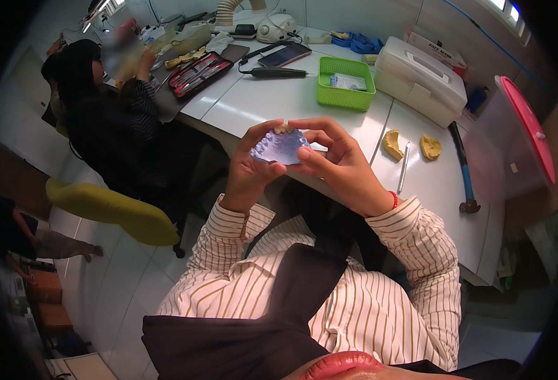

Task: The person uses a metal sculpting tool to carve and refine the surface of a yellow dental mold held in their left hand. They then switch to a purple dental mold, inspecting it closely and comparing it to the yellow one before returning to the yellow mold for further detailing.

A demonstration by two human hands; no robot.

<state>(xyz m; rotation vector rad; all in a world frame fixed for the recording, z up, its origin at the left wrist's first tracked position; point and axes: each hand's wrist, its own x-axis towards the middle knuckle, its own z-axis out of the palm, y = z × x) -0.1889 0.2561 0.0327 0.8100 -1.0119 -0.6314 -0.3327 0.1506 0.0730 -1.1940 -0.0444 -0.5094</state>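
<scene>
A bluish-purple dental cast point(281, 151) is held up in front of me, off the table's near edge, its row of teeth turned upward. On the cast's upper edge sit a few cream-coloured teeth point(283, 128). My left hand point(246, 166) closes on the left side of the cast, thumb beneath and fingertips up by the cream teeth. From the other side my right hand point(341, 158) grips it too, thumb on the front face and index finger stretched along the top. Parts of the fingers behind the cast are hidden.
Right of my hands on the white table point(263, 107) lie two yellow plaster pieces point(391, 144), a slim metal tool point(405, 166) and a blue-handled hammer point(462, 168). Behind are a green basket point(345, 83), handpiece point(279, 73), phone point(284, 55) and tool case point(199, 75). A co-worker point(98, 120) sits left.
</scene>
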